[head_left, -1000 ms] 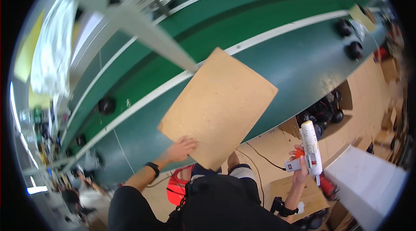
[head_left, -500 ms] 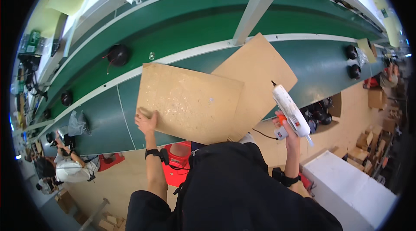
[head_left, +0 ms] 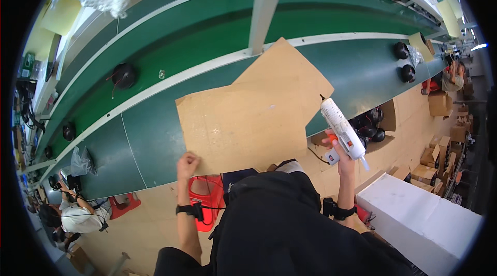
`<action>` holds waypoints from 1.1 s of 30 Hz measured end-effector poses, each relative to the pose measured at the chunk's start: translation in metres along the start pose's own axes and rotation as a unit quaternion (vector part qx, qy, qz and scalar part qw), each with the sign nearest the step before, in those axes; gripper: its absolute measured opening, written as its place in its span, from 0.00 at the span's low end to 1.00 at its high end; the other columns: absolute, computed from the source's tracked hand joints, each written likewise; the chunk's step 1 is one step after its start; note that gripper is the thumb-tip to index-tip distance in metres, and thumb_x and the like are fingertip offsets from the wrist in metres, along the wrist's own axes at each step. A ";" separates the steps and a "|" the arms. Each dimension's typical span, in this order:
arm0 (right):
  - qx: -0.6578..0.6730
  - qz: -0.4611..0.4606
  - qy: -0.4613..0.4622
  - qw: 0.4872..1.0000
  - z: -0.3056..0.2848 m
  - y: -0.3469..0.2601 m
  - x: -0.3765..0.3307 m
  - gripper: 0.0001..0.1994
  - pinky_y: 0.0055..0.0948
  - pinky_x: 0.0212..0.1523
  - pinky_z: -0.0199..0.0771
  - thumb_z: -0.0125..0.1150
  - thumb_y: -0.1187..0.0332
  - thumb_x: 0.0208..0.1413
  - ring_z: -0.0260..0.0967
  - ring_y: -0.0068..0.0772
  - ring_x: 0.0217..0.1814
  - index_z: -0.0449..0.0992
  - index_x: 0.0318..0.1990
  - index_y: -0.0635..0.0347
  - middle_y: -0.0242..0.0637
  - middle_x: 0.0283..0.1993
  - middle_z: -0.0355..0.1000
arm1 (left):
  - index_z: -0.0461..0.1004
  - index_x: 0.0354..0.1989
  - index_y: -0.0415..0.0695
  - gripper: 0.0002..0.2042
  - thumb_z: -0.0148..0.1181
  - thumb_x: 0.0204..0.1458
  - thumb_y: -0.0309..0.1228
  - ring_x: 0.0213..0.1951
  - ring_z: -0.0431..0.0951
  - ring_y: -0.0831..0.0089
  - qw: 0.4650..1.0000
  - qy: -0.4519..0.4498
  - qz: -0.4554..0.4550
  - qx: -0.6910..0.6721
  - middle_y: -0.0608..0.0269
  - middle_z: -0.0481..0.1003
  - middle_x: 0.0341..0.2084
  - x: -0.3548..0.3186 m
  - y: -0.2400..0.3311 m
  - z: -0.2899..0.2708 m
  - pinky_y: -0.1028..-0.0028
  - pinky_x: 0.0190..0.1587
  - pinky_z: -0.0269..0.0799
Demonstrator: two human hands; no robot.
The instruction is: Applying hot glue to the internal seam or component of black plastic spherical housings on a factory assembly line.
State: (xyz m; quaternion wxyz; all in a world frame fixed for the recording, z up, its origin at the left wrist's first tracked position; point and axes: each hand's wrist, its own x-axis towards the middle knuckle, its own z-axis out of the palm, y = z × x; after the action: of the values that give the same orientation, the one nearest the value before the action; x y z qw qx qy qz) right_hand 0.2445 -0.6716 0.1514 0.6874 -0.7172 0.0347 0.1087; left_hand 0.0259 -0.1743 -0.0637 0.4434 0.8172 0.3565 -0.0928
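Observation:
Two brown cardboard sheets overlap on the green workbench in front of me. The upper cardboard sheet (head_left: 238, 126) lies nearest, with shiny clear specks on its surface. The other cardboard sheet (head_left: 282, 63) shows from beneath it toward the far right. My left hand (head_left: 187, 165) is closed at the near left corner of the upper sheet, fingers curled against its edge. In my right hand (head_left: 341, 154) is a white hot glue gun (head_left: 339, 123) with an orange trigger. Its dark nozzle points up and away, beside the sheets' right side, and a pale glue stick juts from its rear.
A green workbench (head_left: 150, 144) crosses ahead, with a post (head_left: 264, 12) rising behind the sheets. Black round parts (head_left: 124, 75) stand along it. A box of black parts (head_left: 370, 126) sits right. A red stool (head_left: 204, 193) and white cabinet (head_left: 414, 219) are near; people work on both sides.
The upper cardboard sheet has turned and shifted right over the other one. My left hand has moved slightly down and right, its fingers now curled. The glue gun stays in my right hand.

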 end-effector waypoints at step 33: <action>-0.056 -0.017 0.047 0.997 -0.104 0.007 0.009 0.18 0.25 0.38 0.74 0.65 0.68 0.63 0.80 0.28 0.44 0.75 0.59 0.62 0.39 0.52 0.79 | 0.70 0.60 0.36 0.18 0.59 0.65 0.31 0.51 0.80 0.63 0.892 -0.050 -0.126 -0.431 0.53 0.79 0.51 -0.061 0.083 0.120 0.65 0.55 0.77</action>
State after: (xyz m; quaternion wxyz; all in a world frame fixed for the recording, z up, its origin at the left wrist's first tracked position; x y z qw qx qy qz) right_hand 0.2633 -0.7742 0.1456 0.6454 -0.7595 0.0491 0.0648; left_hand 0.0565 -0.3288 -0.0508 0.7539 0.4884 0.4388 -0.0253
